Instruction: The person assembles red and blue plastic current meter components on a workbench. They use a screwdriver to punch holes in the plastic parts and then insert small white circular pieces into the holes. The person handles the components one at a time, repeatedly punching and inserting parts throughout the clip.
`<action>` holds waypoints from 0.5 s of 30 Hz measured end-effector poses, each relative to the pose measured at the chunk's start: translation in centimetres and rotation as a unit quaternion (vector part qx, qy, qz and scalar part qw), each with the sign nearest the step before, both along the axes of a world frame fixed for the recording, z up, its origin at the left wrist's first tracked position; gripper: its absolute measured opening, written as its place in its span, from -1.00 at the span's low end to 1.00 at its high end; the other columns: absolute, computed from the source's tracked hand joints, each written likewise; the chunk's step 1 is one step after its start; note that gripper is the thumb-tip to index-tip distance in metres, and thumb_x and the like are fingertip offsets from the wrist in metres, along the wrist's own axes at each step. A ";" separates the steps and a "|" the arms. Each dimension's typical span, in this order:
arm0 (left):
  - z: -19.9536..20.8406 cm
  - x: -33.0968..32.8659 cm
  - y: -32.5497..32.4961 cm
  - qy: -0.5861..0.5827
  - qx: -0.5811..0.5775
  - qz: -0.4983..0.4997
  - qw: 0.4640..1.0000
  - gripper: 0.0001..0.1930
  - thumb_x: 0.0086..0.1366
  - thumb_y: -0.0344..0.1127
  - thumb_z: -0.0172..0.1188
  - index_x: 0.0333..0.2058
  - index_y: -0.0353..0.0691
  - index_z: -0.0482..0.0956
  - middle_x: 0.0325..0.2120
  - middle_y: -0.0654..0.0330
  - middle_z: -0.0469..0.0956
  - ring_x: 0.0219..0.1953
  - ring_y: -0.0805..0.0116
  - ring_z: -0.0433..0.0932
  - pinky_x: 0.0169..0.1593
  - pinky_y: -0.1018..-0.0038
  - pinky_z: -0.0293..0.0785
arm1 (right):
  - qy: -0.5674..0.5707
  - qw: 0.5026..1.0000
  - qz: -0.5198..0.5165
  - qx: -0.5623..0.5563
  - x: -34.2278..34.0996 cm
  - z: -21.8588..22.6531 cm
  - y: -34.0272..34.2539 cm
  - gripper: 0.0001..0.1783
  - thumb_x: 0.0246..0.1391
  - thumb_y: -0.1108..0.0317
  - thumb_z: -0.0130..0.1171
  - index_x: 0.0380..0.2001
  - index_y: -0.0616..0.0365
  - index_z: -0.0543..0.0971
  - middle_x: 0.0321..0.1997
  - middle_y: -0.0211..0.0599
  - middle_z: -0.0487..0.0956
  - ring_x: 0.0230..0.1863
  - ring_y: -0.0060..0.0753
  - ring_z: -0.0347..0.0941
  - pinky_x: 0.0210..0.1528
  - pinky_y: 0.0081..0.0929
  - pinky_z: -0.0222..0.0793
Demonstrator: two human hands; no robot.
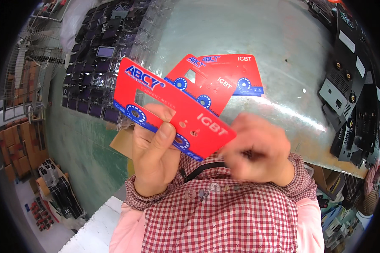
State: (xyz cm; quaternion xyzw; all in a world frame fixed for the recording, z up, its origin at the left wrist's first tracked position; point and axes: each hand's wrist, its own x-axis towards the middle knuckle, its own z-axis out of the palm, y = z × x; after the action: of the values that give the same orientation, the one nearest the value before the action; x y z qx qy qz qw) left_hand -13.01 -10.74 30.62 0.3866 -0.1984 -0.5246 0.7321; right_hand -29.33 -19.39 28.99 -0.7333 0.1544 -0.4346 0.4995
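1. The left hand (156, 152) pinches the task's thing, a thin red-and-blue rectangular panel with a window and round holes (181, 109); the thumb lies over its near edge, with another fingertip beside it, a grip that probably steadies so thin a sheet.
2. The right hand (261, 149) is curled at the panel's right end; blur hides its fingertips, so I cannot tell whether it pinches anything.
3. The panel is raised in front of the red-and-white checked apron (223, 215), sloping down to the right, its printed face up, perhaps for an easy view.
4. Just beyond, two matching panels (240, 69) overlap on the grey, glossy counter (274, 38), likely kept within reach.
5. On the far left, dark square units in clear plastic (93, 63) lie in rows, presumably arranged to keep them apart.
6. Along the right, black slotted casings (342, 92) cluster near the edge, perhaps leaving the middle for handwork.
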 end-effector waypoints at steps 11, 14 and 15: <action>-1.9 -1.3 -1.8 -0.040 0.067 -0.011 0.997 -0.78 0.23 -0.58 0.14 -0.16 -0.28 0.39 -0.17 0.11 0.52 -0.14 0.40 0.53 -0.03 0.44 0.48 | 0.033 0.945 -0.053 0.321 -2.3 0.2 -0.8 -0.86 0.09 0.48 0.18 -0.27 0.26 0.52 -0.43 -0.42 0.55 -0.36 -0.64 0.47 -0.28 -0.61 0.39; -1.9 -2.2 -2.4 -0.055 0.079 -0.030 0.995 -0.69 0.15 -0.64 0.19 -0.15 -0.27 0.38 -0.19 0.13 0.52 -0.18 0.41 0.54 -0.04 0.44 0.48 | 0.089 0.965 -0.061 0.238 -1.7 -0.4 -0.5 -0.86 0.06 0.50 0.19 -0.28 0.28 0.52 -0.44 -0.33 0.56 -0.44 -0.61 0.48 -0.36 -0.60 0.41; -2.1 -2.3 -2.5 -0.067 0.082 -0.033 0.994 -0.68 0.14 -0.65 0.19 -0.14 -0.27 0.37 -0.19 0.12 0.51 -0.17 0.40 0.54 -0.03 0.43 0.48 | 0.076 0.964 -0.072 0.243 -1.6 -0.6 -0.4 -0.86 0.04 0.52 0.20 -0.29 0.29 0.52 -0.47 -0.28 0.56 -0.48 -0.59 0.49 -0.42 -0.60 0.41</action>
State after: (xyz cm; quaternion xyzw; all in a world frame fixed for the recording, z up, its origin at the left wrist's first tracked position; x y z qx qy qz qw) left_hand -15.29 -13.27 28.50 0.4730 -0.2154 -0.5359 0.6654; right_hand -30.93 -19.83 28.43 -0.6082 0.3452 -0.3614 0.6167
